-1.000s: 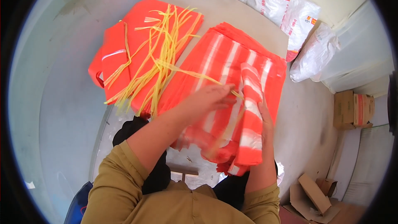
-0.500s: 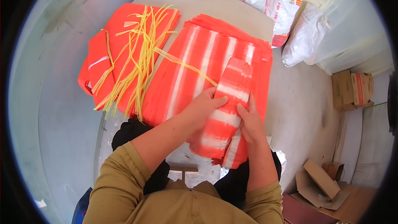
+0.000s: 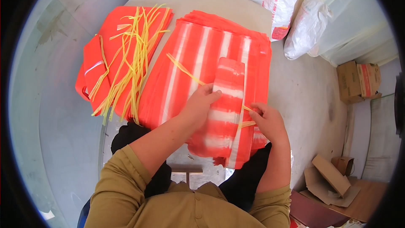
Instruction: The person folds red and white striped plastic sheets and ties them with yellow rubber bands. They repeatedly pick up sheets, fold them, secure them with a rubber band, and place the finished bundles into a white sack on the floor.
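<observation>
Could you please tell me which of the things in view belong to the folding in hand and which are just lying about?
In hand:
- folded bundle, pressed by the left hand
- yellow strip, its end at the right hand
- striped stack beneath
- loose ties on the plain orange stack

Lying about:
- white sacks
- cardboard boxes
- torn cardboard
</observation>
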